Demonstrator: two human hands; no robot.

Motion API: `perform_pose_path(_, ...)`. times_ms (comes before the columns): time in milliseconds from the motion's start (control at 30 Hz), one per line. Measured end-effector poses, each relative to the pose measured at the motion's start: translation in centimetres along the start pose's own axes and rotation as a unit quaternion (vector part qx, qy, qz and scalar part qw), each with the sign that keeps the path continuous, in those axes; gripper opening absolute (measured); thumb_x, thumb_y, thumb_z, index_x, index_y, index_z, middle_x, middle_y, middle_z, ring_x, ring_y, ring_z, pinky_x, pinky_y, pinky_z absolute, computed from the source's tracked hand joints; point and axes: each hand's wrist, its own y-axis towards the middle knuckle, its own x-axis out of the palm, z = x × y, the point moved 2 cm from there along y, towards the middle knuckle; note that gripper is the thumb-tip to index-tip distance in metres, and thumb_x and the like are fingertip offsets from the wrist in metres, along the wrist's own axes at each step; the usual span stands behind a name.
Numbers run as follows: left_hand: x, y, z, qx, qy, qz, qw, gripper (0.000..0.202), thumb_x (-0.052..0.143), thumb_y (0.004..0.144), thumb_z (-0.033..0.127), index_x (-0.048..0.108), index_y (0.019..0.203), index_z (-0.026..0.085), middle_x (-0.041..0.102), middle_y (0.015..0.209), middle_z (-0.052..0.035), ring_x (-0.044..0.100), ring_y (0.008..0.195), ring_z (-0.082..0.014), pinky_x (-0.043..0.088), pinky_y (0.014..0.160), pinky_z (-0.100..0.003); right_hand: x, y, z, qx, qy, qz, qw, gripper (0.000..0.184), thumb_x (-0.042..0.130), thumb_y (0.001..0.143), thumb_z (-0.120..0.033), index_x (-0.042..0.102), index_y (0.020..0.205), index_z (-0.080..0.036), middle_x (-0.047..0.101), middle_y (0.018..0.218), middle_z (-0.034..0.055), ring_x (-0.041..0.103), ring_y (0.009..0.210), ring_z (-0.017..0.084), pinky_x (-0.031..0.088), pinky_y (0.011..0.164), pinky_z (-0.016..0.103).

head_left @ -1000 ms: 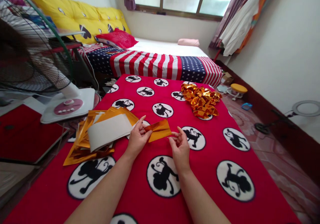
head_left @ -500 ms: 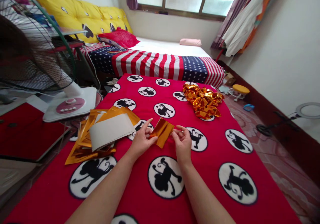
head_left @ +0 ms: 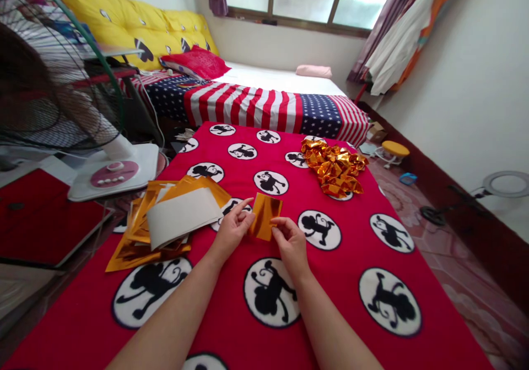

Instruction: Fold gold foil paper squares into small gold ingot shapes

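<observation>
A small folded sheet of gold foil paper [head_left: 266,216] is held up in front of me, above the red cloth. My left hand [head_left: 233,229] has it by the left edge, thumb against the other fingers and the index finger stretched out. On the lower right edge, my right hand [head_left: 290,240] pinches it between thumb and fingertips. To the left lies a loose stack of gold foil sheets [head_left: 124,251], with a pale sheet [head_left: 182,216] face up on top. A heap of folded gold foil pieces [head_left: 334,166] rests at the far right.
The red cloth [head_left: 330,309], printed with black monkeys in white circles, covers the table. A fan [head_left: 119,166] stands at its left. Beyond is a bed with a flag-patterned cover [head_left: 256,105]. On the floor at right are a yellow stool [head_left: 395,148] and a ring light [head_left: 506,184].
The foil paper has turned more upright and shifted slightly left. My right hand has moved left and down along its edge, while the left hand has barely moved.
</observation>
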Motion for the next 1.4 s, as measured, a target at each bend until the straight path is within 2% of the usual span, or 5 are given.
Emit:
perform_pose_path(367, -0.4, 0.1, -0.3, 0.009, 0.049, -0.014, 0.999, 0.029, 0.068, 0.078, 0.042, 0.075, 0.083, 0.014, 0.071, 0.079, -0.0049, 0.063, 0.077, -0.0187, 0.049, 0.072, -0.026, 0.0, 0.0, -0.8, -0.037, -0.041, -0.002, 0.998, 0.013, 0.06, 0.083, -0.027, 0.067, 0.091, -0.02, 0.065, 0.097, 0.0055, 0.063, 0.084, 0.018, 0.052, 0.071, 0.028)
perform_pose_path(633, -0.6, 0.0, -0.5, -0.006, 0.055, -0.003, 0.998, 0.044, 0.058, 0.084, 0.053, 0.069, 0.069, 0.013, 0.057, 0.058, -0.001, 0.049, 0.056, -0.0122, 0.039, 0.052, -0.022, -0.1, -0.1, -0.8, -0.071, -0.101, 0.014, 0.992, 0.013, 0.061, 0.082, -0.023, 0.069, 0.092, -0.021, 0.057, 0.112, 0.0071, 0.061, 0.081, 0.015, 0.053, 0.068, 0.028)
perform_pose_path(800, -0.7, 0.0, -0.9, -0.007, 0.066, 0.0, 0.998, 0.042, 0.06, 0.082, 0.053, 0.067, 0.069, 0.013, 0.055, 0.06, 0.0004, 0.043, 0.055, -0.0095, 0.034, 0.049, -0.02, -0.2, -0.1, -0.6, -0.071, -0.104, 0.021, 0.992, 0.012, 0.061, 0.082, -0.021, 0.069, 0.09, -0.021, 0.057, 0.111, 0.0069, 0.061, 0.087, 0.017, 0.052, 0.07, 0.028)
perform_pose_path(1167, -0.4, -0.1, -0.2, -0.017, 0.03, 0.002, 0.999, 0.034, 0.068, 0.077, 0.045, 0.074, 0.087, 0.013, 0.071, 0.077, -0.004, 0.062, 0.067, -0.016, 0.049, 0.06, -0.024, -0.2, -0.2, -1.3, -0.073, -0.101, -0.014, 0.992, 0.016, 0.062, 0.086, -0.033, 0.069, 0.095, -0.022, 0.055, 0.118, 0.0088, 0.061, 0.097, 0.02, 0.054, 0.074, 0.029)
perform_pose_path(1400, -0.3, -0.2, 0.1, -0.032, 0.001, 0.012, 0.999, 0.03, 0.069, 0.077, 0.043, 0.072, 0.085, 0.013, 0.07, 0.074, -0.0033, 0.062, 0.063, -0.015, 0.052, 0.058, -0.024, 0.5, -0.7, -2.2, -0.109, -0.194, -0.069, 0.972, 0.048, 0.081, 0.067, -0.037, 0.065, 0.111, -0.027, 0.036, 0.148, 0.008, 0.046, 0.128, 0.03, 0.052, 0.087, 0.037)
